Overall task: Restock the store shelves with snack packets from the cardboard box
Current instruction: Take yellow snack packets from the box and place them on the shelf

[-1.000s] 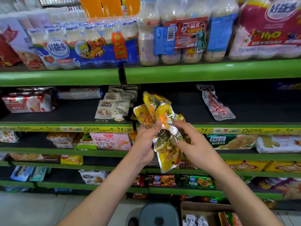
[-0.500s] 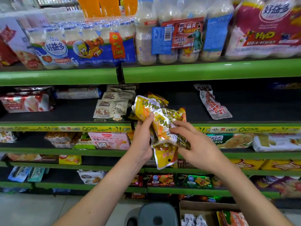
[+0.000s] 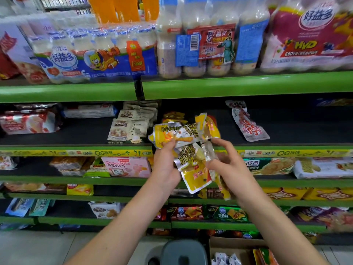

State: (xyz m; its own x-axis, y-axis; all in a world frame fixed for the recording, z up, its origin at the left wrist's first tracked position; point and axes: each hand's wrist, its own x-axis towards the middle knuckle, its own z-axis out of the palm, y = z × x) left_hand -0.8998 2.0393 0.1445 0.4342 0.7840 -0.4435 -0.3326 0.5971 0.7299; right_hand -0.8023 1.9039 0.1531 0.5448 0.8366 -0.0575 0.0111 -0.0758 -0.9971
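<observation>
Left grip (image 3: 165,165) pinched by thumb and fingers on lower edge of uppermost yellow-and-silver foil snack packets (image 3: 183,142); bunch of several, fanned loosely. Right grip (image 3: 227,165) fingers curled at right side of bunch, fingertips on a clear-silver seam edge; motion blur there, so firmness of hold uncertain. Bunch held in air in front of green metal shelf edge with yellow price strip (image 3: 95,153), level with black-lined shelf (image 3: 286,127) behind it, where a few similar yellow packets (image 3: 172,116) already lie.

Handling, as judged: packets light, thin, crinkly foil; glossy, likely slippery against one another, prone to slide out of a fan. Contents small and soft-looking, probably not fragile. Best hold likely at flat sealed seams or across whole stack, squeezing flat faces together. Loose lower packet (image 3: 196,178) hanging down, looks least secure.

Brown cardboard box (image 3: 236,243) on floor at lower right, more packets inside. Grey rounded stool top (image 3: 184,251) just beside it.
</observation>
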